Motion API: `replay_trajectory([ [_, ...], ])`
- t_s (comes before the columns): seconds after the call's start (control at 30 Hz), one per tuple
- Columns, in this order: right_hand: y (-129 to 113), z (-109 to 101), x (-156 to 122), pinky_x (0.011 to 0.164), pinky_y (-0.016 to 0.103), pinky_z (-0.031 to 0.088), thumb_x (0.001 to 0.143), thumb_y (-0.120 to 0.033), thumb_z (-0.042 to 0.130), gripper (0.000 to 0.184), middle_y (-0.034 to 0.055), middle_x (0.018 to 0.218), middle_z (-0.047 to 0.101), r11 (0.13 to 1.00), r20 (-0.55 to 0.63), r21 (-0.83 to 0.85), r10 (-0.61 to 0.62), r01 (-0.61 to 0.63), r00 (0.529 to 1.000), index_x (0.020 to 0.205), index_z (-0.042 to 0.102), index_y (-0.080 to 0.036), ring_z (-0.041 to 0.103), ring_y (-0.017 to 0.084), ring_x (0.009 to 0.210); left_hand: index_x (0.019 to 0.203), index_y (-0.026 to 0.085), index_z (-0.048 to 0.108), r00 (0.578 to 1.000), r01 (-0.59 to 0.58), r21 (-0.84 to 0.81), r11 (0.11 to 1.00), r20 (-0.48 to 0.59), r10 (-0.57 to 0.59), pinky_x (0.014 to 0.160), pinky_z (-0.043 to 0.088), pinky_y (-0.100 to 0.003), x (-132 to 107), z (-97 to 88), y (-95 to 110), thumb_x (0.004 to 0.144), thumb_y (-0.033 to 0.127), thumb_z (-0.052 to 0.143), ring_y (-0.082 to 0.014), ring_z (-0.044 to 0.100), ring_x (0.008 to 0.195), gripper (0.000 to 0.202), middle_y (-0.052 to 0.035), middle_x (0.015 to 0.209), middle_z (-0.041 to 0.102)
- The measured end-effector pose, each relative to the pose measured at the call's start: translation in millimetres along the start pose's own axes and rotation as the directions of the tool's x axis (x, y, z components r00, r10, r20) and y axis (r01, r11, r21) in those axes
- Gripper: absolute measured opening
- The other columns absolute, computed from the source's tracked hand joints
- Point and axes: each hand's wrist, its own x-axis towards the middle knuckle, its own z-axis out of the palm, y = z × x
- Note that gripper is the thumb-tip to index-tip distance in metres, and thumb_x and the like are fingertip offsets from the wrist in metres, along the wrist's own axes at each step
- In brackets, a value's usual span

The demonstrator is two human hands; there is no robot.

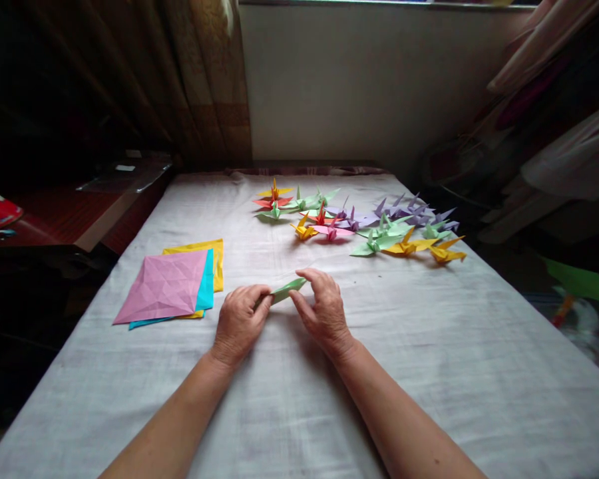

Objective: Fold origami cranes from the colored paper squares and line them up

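A narrow folded piece of green paper lies between both hands, just above the white cloth. My left hand pinches its left end with fingers curled closed. My right hand grips the right part between thumb and fingers. Beyond them, several finished paper cranes in orange, green, purple, pink and yellow lie in a loose group.
A stack of creased square sheets, pink on top of blue and yellow, lies to the left. A dark wooden side table stands beside the left edge. Curtains and a pale wall are behind; hanging fabric is at right.
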Motion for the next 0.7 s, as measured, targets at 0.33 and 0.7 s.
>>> replay_trajectory([
  [0.33,-15,-2,0,0.06,0.026,0.048,0.08,-0.042,0.065,0.031,0.0041,0.086,0.073,0.808,0.222,0.459,0.298,-0.369,0.928,0.102,0.066,-0.021,0.064,0.016,0.071,0.08,0.018,0.063,0.919,0.37,-0.612,0.699,0.133,-0.371,0.063,0.045,-0.024,-2,-0.6,20,0.07,0.051,0.069,-0.0138,0.056,0.066,0.035,0.0004,0.072,0.063],
  [0.7,-16,-7,7,0.063,0.026,0.048,0.071,-0.039,0.07,0.019,-0.0021,0.067,0.067,0.529,0.464,0.651,0.291,-0.544,0.837,0.074,0.066,-0.02,0.058,0.013,0.061,0.078,0.016,0.061,0.869,0.493,-0.624,0.607,0.384,-0.312,0.051,0.037,-0.019,-9,-7.0,30,0.074,0.052,0.068,-0.0097,0.046,0.056,0.037,0.0016,0.067,0.056],
])
